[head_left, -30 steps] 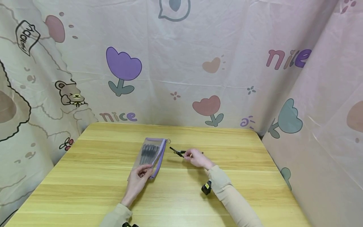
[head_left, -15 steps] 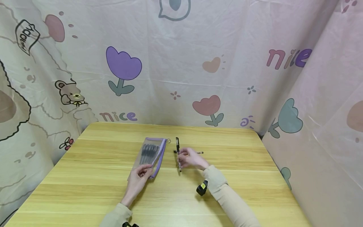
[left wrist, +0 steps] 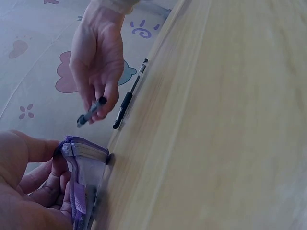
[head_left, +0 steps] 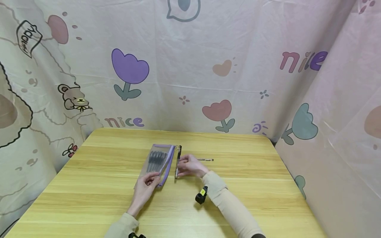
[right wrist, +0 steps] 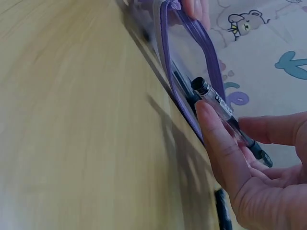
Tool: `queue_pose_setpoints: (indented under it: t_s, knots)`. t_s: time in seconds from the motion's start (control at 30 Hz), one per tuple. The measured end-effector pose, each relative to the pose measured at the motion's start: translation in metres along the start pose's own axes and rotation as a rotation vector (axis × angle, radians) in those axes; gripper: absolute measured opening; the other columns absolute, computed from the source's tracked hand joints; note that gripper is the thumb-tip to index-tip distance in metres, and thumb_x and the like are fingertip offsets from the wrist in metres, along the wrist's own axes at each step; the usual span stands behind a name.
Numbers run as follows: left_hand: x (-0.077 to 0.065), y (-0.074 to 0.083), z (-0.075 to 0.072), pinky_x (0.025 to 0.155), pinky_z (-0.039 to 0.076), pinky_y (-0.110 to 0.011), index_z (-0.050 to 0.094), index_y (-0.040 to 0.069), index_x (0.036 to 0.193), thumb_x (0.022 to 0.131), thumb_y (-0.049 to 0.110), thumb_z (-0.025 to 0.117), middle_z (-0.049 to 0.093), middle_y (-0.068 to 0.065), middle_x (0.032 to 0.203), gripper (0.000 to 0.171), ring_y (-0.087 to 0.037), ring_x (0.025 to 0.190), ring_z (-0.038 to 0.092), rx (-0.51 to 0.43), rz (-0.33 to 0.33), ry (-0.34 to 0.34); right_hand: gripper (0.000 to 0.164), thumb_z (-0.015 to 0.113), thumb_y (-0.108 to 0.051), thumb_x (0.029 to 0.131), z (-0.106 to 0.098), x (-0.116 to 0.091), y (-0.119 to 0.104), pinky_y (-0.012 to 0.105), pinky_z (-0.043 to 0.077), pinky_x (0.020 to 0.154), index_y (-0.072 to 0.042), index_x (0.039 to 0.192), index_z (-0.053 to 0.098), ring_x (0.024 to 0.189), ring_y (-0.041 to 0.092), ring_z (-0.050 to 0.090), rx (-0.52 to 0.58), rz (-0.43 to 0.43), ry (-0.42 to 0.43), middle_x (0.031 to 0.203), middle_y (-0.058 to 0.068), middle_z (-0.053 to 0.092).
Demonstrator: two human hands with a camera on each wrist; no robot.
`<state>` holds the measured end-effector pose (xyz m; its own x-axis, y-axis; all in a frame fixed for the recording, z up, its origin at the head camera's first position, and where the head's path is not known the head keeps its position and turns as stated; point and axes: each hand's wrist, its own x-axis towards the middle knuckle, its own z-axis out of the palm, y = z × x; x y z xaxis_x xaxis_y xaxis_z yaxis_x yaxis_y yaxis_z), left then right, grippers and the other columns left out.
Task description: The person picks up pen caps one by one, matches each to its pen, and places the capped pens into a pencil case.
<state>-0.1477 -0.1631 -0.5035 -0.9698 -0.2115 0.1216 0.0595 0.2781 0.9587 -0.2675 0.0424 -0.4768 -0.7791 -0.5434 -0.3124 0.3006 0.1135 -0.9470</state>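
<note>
A see-through pencil case [head_left: 145, 167] with purple zip edging lies on the table, several pens [head_left: 157, 160] showing inside it. My left hand [head_left: 146, 185] pinches the near part of its zip side between thumb and fingers. In the right wrist view, the purple-edged mouth [right wrist: 211, 52] gapes. My right hand [head_left: 191, 166] holds a black-and-clear pen [head_left: 179, 158] between thumb and fingers, just right of the case's mouth and apart from it. Another pen [left wrist: 128, 98] lies on the table beyond the right hand, partly hidden by it in the head view.
A light wood-grain table [head_left: 253, 205] carries everything. A patterned cloth [head_left: 178, 66] hangs behind it and at both sides. Small black devices with yellow labels, such as the wrist camera [head_left: 201, 195], sit at the wrists.
The right hand has picked up the pen, turned it from slanting to lengthwise, and moved it left toward the pencil case. The left hand and the case have stayed put.
</note>
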Motion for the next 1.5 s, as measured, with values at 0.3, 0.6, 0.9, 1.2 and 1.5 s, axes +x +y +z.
queue_pose_setpoints:
  t_s: [0.3, 0.6, 0.9, 1.2, 1.5]
  knots:
    - [0.0, 0.002, 0.001, 0.068, 0.049, -0.014, 0.07, -0.004, 0.116, 0.093, 0.009, 0.071, 0.073, -0.017, 0.096, 0.026, 0.003, 0.072, 0.057, -0.006, -0.019, -0.001, 0.023, 0.06, 0.01, 0.092, 0.023, 0.023, 0.005, 0.033, 0.063, 0.072, 0.009, 0.113, 0.051, 0.065, 0.019, 0.07, 0.102, 0.08, 0.071, 0.082, 0.015, 0.067]
    - [0.0, 0.004, 0.0, 0.068, 0.049, -0.013, 0.07, -0.003, 0.116, 0.093, 0.01, 0.071, 0.075, -0.016, 0.098, 0.026, 0.004, 0.073, 0.057, 0.004, -0.03, -0.003, 0.021, 0.061, 0.013, 0.09, 0.043, 0.036, 0.0, 0.031, 0.063, 0.067, 0.01, 0.11, 0.055, 0.056, 0.017, 0.068, 0.048, 0.063, 0.106, 0.078, 0.015, 0.068]
    - [0.002, 0.003, 0.0, 0.069, 0.048, -0.013, 0.07, -0.004, 0.116, 0.094, 0.01, 0.07, 0.075, -0.016, 0.098, 0.026, 0.004, 0.074, 0.057, 0.021, -0.021, -0.005, 0.047, 0.067, 0.015, 0.083, 0.052, 0.039, -0.003, 0.032, 0.063, 0.065, 0.01, 0.127, 0.054, 0.054, 0.017, 0.066, -0.003, 0.006, 0.172, 0.083, 0.019, 0.07]
    - [0.001, 0.003, 0.0, 0.068, 0.048, -0.013, 0.07, -0.005, 0.114, 0.093, 0.009, 0.071, 0.073, -0.014, 0.093, 0.025, 0.004, 0.073, 0.056, 0.02, -0.008, 0.006, 0.036, 0.065, 0.009, 0.088, 0.041, 0.032, -0.001, 0.03, 0.063, 0.071, 0.01, 0.125, 0.062, 0.062, 0.015, 0.068, -0.027, 0.014, 0.033, 0.095, 0.024, 0.074]
    - [0.001, 0.003, 0.001, 0.069, 0.048, -0.013, 0.07, -0.005, 0.114, 0.092, 0.007, 0.071, 0.073, -0.015, 0.093, 0.025, 0.004, 0.072, 0.057, -0.011, -0.015, 0.006, 0.04, 0.065, 0.007, 0.09, 0.026, 0.023, 0.003, 0.027, 0.062, 0.068, 0.012, 0.129, 0.057, 0.067, 0.013, 0.065, -0.088, -0.115, 0.109, 0.103, 0.022, 0.07]
